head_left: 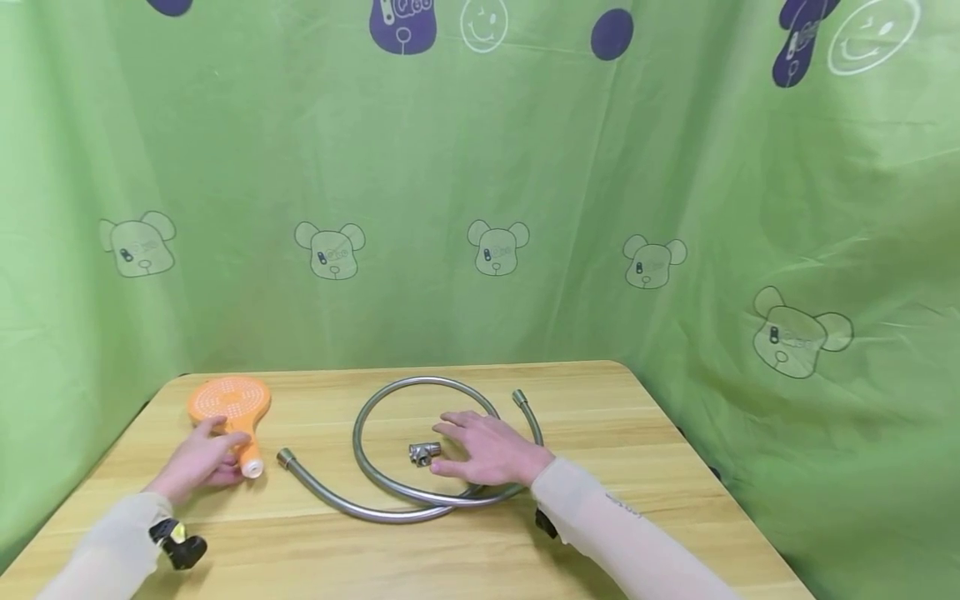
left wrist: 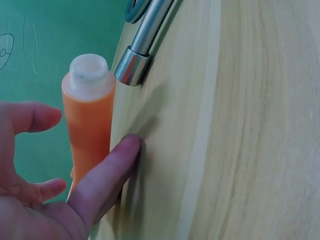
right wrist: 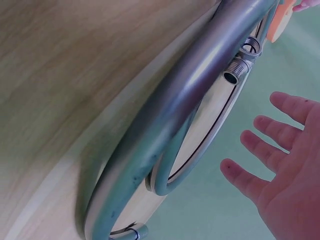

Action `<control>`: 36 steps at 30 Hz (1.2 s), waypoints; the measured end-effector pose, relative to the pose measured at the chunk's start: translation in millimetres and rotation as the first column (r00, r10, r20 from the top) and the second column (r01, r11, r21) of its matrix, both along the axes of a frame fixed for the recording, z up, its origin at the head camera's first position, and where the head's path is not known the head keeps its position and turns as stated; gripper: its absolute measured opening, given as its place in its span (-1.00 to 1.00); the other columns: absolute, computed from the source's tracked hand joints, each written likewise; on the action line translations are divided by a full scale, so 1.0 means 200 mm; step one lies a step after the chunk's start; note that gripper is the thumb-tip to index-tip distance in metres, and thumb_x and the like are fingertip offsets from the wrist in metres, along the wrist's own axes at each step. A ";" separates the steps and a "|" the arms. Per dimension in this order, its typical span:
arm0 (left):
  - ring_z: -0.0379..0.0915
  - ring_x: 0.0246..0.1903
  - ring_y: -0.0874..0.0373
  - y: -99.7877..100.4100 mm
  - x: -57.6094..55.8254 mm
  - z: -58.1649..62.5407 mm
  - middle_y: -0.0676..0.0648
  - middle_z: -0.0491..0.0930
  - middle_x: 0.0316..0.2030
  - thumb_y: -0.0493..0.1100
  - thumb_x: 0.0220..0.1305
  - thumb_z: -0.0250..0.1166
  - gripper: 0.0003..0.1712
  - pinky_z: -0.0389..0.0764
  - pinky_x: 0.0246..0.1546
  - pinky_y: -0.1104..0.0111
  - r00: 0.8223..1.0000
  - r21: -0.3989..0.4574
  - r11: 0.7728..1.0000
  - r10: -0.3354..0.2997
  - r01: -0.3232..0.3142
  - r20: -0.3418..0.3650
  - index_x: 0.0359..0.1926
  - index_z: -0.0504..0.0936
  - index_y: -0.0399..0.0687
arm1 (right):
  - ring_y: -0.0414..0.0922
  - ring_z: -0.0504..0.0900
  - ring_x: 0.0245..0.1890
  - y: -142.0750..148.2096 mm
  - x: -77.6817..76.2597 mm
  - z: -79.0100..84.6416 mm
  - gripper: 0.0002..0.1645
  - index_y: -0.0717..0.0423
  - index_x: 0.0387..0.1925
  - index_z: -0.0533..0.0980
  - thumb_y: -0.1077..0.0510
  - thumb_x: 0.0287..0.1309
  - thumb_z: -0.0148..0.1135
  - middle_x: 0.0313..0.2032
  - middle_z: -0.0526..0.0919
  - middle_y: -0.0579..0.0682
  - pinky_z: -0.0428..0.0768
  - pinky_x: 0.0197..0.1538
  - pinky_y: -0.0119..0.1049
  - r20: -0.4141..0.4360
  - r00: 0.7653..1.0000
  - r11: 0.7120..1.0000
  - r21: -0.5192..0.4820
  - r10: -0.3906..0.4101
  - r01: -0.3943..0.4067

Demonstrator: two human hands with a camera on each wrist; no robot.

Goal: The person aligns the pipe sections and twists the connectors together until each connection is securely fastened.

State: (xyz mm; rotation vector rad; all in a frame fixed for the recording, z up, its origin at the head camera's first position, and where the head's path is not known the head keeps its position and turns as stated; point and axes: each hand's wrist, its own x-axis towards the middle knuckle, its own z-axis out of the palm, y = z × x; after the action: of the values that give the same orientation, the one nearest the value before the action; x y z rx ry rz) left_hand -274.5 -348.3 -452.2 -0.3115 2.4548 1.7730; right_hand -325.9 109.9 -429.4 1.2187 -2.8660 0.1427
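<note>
An orange handheld shower head [head_left: 227, 400] lies at the left of the table, its handle end towards me. Around that handle [left wrist: 90, 127], my left hand [head_left: 197, 463] has thumb and fingers spread, with gaps showing between them and the handle in the left wrist view. A small metal tee fitting [head_left: 424, 452] with threaded ends [right wrist: 236, 71] rests inside the loop of a grey metal shower hose [head_left: 382, 516]. My right hand [head_left: 483, 450] hovers over the loop's right side, palm down and fingers apart, thumb close to the fitting. Nothing is in its grasp.
The coiled hose has one end nut [head_left: 286, 457] near the shower head handle and another [head_left: 519, 397] at the back right. A wooden table [head_left: 637, 517] carries everything. Green printed curtains [head_left: 420, 167] enclose its back and sides.
</note>
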 end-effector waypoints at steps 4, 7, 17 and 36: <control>0.65 -0.31 0.09 0.00 -0.01 -0.01 -0.43 0.54 -0.08 -0.12 0.47 0.17 0.08 0.79 -0.17 0.17 1.000 0.040 0.999 0.002 -0.002 0.002 0.53 -0.48 -0.35 | 0.11 0.27 0.47 0.00 0.00 -0.01 -0.08 -0.17 0.50 0.25 -0.56 0.30 -0.13 0.51 0.23 0.04 0.30 0.47 0.16 -0.001 1.000 1.000 0.006 -0.004 0.004; 0.65 -0.31 0.09 0.00 -0.01 -0.02 -0.43 0.53 -0.06 -0.13 0.47 0.17 0.08 0.78 -0.17 0.16 1.000 0.061 0.998 0.003 -0.003 0.003 0.52 -0.49 -0.35 | 0.11 0.26 0.48 -0.01 0.00 -0.01 -0.08 -0.19 0.50 0.25 -0.57 0.30 -0.15 0.52 0.22 0.03 0.29 0.47 0.16 -0.002 1.000 1.000 0.011 -0.007 0.007; 0.64 -0.34 0.05 0.01 -0.02 -0.03 -0.34 0.48 -0.13 -0.23 0.41 0.21 0.18 0.79 -0.18 0.15 1.000 0.173 0.985 0.016 -0.018 0.014 0.51 -0.62 -0.27 | 0.11 0.25 0.48 -0.04 0.00 -0.01 -0.02 -0.24 0.51 0.23 -0.65 0.25 -0.24 0.53 0.19 -0.01 0.28 0.47 0.18 0.004 1.000 1.000 -0.003 0.006 -0.006; 0.66 -0.30 0.12 -0.01 -0.02 -0.01 -0.40 0.51 0.03 -0.20 0.43 0.20 0.05 0.77 -0.12 0.23 0.999 0.109 0.993 -0.037 0.037 -0.006 0.53 -0.39 -0.40 | 0.09 0.16 0.52 -0.16 -0.01 0.05 0.01 -0.25 0.52 0.20 -0.67 0.21 -0.21 0.57 0.10 -0.02 0.22 0.50 0.18 0.033 0.999 0.999 -0.023 0.028 -0.027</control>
State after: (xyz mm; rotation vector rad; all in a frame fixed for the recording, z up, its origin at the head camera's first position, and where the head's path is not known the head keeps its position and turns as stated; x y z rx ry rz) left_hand -279.0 -349.9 -454.2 -0.2517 2.3388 1.8847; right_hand -328.3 78.5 -419.9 1.2643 -2.8678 0.1972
